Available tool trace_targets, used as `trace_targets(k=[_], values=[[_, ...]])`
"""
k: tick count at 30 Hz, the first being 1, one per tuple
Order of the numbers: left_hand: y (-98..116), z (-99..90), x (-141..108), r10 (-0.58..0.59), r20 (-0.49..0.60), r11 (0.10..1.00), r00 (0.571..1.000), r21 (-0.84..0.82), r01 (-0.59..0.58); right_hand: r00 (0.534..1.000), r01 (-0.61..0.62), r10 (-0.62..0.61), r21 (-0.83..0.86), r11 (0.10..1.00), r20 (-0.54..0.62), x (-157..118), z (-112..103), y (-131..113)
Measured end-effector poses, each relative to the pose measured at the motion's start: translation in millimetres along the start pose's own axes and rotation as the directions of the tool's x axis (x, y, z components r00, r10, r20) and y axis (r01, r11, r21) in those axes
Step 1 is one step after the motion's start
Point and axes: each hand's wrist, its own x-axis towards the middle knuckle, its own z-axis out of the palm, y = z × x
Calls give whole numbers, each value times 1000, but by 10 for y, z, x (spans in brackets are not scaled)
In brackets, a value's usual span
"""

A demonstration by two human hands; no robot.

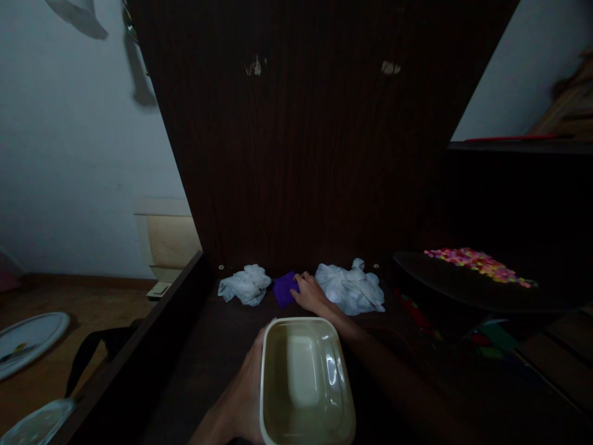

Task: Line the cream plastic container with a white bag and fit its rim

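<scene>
A pale cream rectangular container (306, 383) is tilted toward the camera, with nothing visible inside. My left hand (250, 383) grips it along its left side, the fingertips hidden behind it. Farther off, my right hand (309, 292) reaches past the container to a purple cloth or sponge (284, 289) on the dark wooden surface. Its thumb and fingers touch the right edge of the purple item. A knotted white plastic bag (349, 287) sits just right of that hand, and a smaller crumpled white bag (245, 285) lies to the left of the purple item.
A tall dark wooden panel (315, 154) rises behind the bags. A raised dark edge (152, 340) runs along the left. At the right, pink and yellow flowers (477, 262) lie on a black surface. A white oval tray (32, 340) rests at the lower left.
</scene>
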Motion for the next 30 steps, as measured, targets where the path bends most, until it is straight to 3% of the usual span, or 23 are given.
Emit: trace_targets(k=[6,15,23,30], values=[[-17,8,17,39,5,999,999,26,-40,1000,6,-6,-25,1000,-6,27,4,-5],[-179,7,-137,-10,67,997,998,81,4,985,156,-160,53,986,61,-14,102,-225],[-53,-9,-69,-12,33,998,999,62,10,998,54,-57,126,991,21,50,141,-265],[-51,-7,-47,6,47,998,999,67,-9,992,-68,108,417,907,-73,195,-52,-158]])
